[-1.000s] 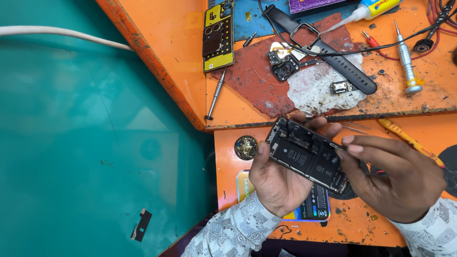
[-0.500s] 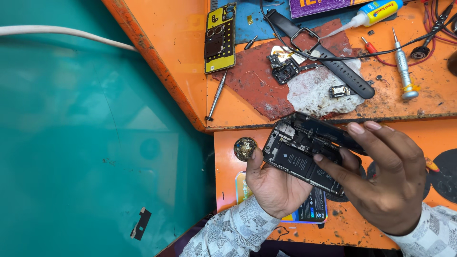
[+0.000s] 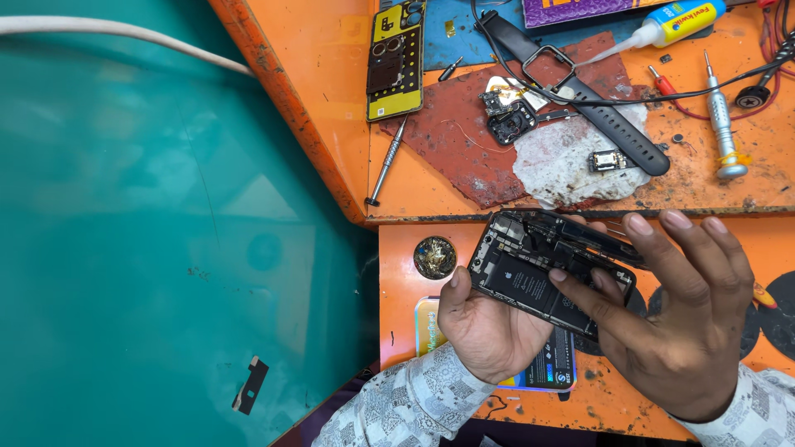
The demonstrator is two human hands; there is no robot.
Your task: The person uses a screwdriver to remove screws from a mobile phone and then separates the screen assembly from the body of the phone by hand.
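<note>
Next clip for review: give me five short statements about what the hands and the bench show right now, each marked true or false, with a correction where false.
1. The left hand holds an opened phone from below. True.
2. The right hand rests flat on the bench, away from the phone. False: its fingers lie on the phone.
3. A small round dish of tiny parts sits left of the phone. True.
4. The black watch strap is wrapped round the left wrist. False: it lies on the upper bench.
5. The glue bottle is in the right hand. False: it lies at the top of the bench.
</note>
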